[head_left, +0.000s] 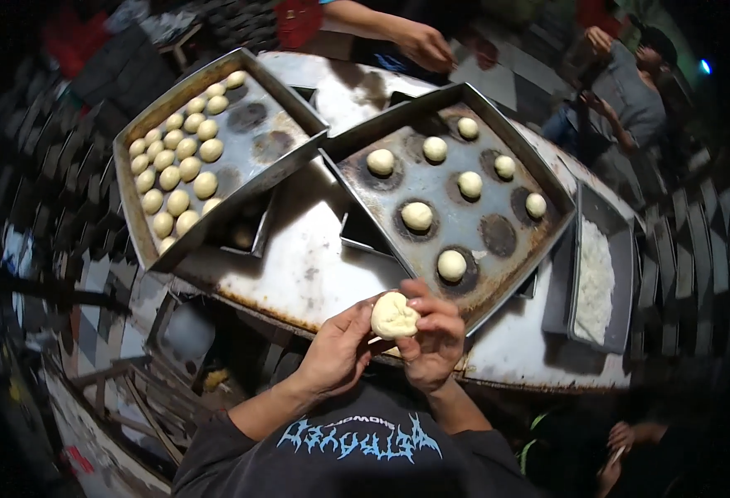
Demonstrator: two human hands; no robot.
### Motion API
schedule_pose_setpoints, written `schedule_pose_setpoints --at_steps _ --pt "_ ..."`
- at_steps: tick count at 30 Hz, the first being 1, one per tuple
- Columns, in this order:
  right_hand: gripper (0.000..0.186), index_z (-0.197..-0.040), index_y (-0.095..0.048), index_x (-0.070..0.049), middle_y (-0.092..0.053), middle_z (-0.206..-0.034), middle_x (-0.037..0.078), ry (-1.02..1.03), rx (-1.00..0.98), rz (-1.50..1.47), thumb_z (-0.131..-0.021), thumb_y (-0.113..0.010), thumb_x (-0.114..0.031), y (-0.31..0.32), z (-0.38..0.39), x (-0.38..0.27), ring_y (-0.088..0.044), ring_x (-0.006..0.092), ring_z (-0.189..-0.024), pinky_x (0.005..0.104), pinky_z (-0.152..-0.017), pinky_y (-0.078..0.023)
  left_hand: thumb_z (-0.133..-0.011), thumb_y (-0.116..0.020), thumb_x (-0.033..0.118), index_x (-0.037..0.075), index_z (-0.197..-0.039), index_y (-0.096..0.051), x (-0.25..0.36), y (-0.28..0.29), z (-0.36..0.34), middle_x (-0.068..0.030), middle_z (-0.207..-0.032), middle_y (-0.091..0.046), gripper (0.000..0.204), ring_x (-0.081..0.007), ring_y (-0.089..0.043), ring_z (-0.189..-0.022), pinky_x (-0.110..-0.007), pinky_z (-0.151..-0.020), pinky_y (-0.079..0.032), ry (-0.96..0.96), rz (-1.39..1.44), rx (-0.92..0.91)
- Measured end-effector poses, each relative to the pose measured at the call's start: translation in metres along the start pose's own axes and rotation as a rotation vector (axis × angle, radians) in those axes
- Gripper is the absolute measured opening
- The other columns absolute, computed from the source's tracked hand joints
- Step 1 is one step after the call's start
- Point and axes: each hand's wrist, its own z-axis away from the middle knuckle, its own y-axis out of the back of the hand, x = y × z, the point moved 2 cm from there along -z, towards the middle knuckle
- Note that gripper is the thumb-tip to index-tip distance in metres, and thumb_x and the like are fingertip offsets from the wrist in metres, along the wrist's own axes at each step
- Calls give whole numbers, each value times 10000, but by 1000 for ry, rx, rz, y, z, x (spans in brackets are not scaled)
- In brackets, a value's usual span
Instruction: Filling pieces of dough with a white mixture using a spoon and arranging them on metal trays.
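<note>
Between my two hands I hold a pale, creased dough ball [395, 316] above the table's near edge. My left hand [338, 344] has its fingers closed on the ball's left side. On its right, the fingers of my right hand [434, 336] curl round it, with the thumb below. Just beyond my hands lies a metal baking tray [498, 236], where several smooth dough balls [417, 217] sit spaced apart on dark round stains. Another tray [278, 174] to the left carries many closely set, glossier yellowish balls [177, 201].
A grey bin [560, 290] of white dough or flour [595, 282] stands at the right of the white table [299, 228]. Both trays rest on dark metal supports. Across the table a person's hand [425, 46] reaches in. Another person [630, 95] is at the far right; more hands [618, 448] show lower right.
</note>
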Motion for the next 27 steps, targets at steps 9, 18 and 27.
schedule_pose_setpoints --at_steps 9,18,27 --pt "363 -992 -519 -46 -552 -946 104 35 -595 522 -688 -716 -55 3 -19 -41 -560 248 -777 335 -689 -461 -864 -536 98 -25 -1152 -466 28 12 18 -106 -1035 -574 321 -156 -574 -923 -265 -809 -468 132 -141 -92" --pt "223 -939 -591 23 -602 -940 165 -93 -234 838 -721 -600 70 55 -36 -60 -623 287 -834 318 -732 -500 -802 -667 157 -54 -1138 -475 15 -42 -62 -107 -1030 -576 441 -146 -569 -902 -268 -800 -469 -191 -648 -294" --pt "261 -1119 -563 24 -622 -1018 104 -453 601 641 -895 -512 -100 189 -8 -36 -596 131 -861 231 -658 -485 -726 -640 397 31 -1097 -484 -101 -97 -263 -169 -1032 -538 543 -318 -516 -982 -430 -806 -437 -759 -2162 -490"
